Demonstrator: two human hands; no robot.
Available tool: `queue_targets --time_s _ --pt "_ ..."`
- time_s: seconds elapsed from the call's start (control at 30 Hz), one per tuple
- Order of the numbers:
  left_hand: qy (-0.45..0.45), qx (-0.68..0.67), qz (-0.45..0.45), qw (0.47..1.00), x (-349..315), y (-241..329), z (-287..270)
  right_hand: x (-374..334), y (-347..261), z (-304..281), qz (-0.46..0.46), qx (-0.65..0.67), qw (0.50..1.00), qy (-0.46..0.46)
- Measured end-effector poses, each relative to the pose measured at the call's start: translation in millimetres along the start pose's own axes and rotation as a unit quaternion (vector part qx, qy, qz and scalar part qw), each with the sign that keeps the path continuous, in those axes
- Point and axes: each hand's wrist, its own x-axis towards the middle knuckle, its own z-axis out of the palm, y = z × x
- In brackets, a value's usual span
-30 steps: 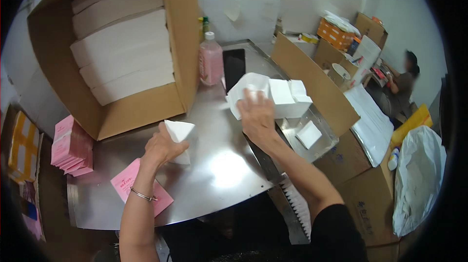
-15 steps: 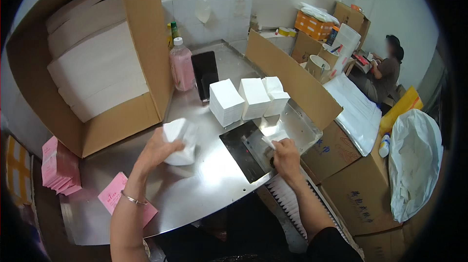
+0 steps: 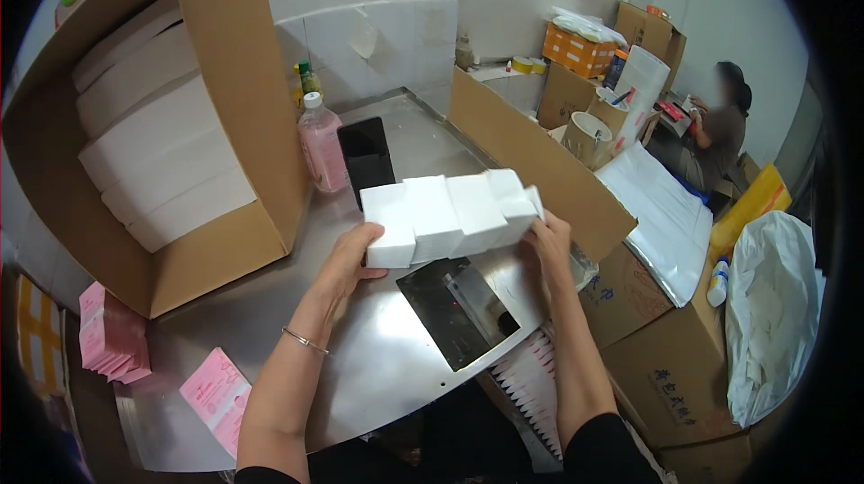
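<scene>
A row of several white paper napkin stacks [image 3: 438, 219] is pressed together end to end between my hands, over the far side of the steel table [image 3: 364, 394]. My left hand [image 3: 354, 253] grips the left end, thumb at the upper edge and fingers below. At the other end my right hand [image 3: 551, 246] closes against the last stack, its fingers partly hidden behind the paper. Whether the row rests on the table or is lifted, I cannot tell. Just in front of it lies a dark rectangular opening [image 3: 450, 322] in the tabletop.
A large carton [image 3: 220, 79] with white paper stacks stands at the left. Behind the row are a black phone [image 3: 364, 156] and a pink bottle [image 3: 324, 147]. Pink packets [image 3: 112, 336] and a pink sheet [image 3: 216, 394] lie left. Cartons [image 3: 675, 371] and another person [image 3: 715, 129] are right.
The separate napkin stacks now form one row held from both ends. My left hand has moved right with its stack; my right hand has risen from the dark opening to the row's right end.
</scene>
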Motion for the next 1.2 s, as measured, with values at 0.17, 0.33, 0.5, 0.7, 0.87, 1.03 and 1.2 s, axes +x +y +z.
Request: queue_targets --time_s 0.17,0.33,0.5,0.7,0.87,1.03,1.2 --pt "-0.037 0.064 0.096 0.993 36.1 5.6 47.3 -98.0 -15.8 -57.6 -0.037 -0.177 0.972 0.152" --pt "-0.014 0.150 0.171 0.974 116.7 -2.8 95.1 -149.6 -18.7 -46.0 -0.027 -0.123 0.976 0.178" --pt "0.062 0.118 0.205 0.970 103.0 1.2 106.3 -150.1 -22.3 -25.5 -0.073 -0.140 0.985 0.066" --pt "-0.108 0.303 0.142 0.936 -72.5 1.9 20.7 -124.0 -107.2 -49.1 -0.261 -0.274 0.894 0.241" --pt "0.038 0.346 0.101 0.932 -220.0 -5.8 -25.6 -90.8 -86.0 -42.0 -0.427 -0.511 0.746 0.028" --pt "0.476 0.715 -0.022 0.512 -291.0 -117.8 -88.0 -87.5 -89.9 -21.5 -0.440 -0.519 0.733 0.007" --pt "0.416 0.651 -0.098 0.627 -291.6 -123.8 -86.4 -86.4 -79.5 -18.5 -0.443 -0.521 0.729 -0.034"
